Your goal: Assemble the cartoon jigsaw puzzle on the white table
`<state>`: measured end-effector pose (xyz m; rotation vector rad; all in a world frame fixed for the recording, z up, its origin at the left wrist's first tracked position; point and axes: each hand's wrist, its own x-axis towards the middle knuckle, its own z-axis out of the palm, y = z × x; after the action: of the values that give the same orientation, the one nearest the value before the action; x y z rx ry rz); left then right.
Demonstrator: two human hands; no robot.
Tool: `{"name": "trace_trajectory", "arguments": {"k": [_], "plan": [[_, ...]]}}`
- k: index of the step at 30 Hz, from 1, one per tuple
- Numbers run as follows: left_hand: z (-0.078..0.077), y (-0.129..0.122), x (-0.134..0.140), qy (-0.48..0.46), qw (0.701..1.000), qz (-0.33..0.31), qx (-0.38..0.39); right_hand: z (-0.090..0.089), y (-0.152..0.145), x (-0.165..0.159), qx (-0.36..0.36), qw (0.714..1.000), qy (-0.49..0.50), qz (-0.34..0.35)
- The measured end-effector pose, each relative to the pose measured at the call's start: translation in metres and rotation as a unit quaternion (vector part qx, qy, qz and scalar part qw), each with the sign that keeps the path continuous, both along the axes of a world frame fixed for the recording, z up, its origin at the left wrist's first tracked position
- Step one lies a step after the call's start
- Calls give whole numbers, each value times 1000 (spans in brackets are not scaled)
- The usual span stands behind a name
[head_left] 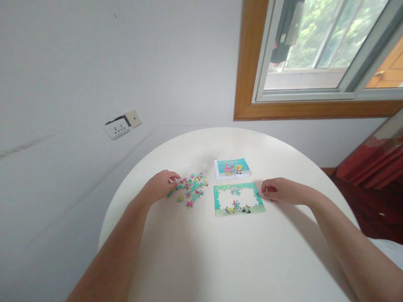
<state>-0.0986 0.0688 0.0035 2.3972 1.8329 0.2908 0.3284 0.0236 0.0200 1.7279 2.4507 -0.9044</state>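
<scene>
My left hand (160, 184) is at the left side of a loose heap of jigsaw puzzle pieces (197, 183), teal, pink and yellow. Its thumb and fingers are pinched on a small pale puzzle piece (174, 180). Right of the heap lies a partly filled jigsaw puzzle (217, 205): a teal and green cartoon border runs around a white middle. My right hand (277, 191) rests by the puzzle's right edge with curled fingers pressed together; what they hold, if anything, is too small to make out.
Behind the puzzle lies a reference picture (233, 167) with pink and yellow cartoon figures on white paper. All this is on a round white table (195, 247). A wall with a socket (117, 128) and a wood-framed window (252, 110) stands behind; a red curtain (368, 157) hangs right.
</scene>
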Motion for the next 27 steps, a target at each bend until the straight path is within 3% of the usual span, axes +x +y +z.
{"name": "trace_trajectory", "arguments": {"k": [6,11,20,27], "plan": [[4,-4,6,-12,1000,-13,-22,0,-1,2,-4,1000,6,4],[8,-5,17,-42,998,-52,7,-2,1,4,-11,1000,9,1],[-7,0,31,-29,997,-57,45,-3,0,3,-7,1000,13,-4],[14,-8,20,-40,997,-58,8,-1,0,3,-4,1000,5,4]]}}
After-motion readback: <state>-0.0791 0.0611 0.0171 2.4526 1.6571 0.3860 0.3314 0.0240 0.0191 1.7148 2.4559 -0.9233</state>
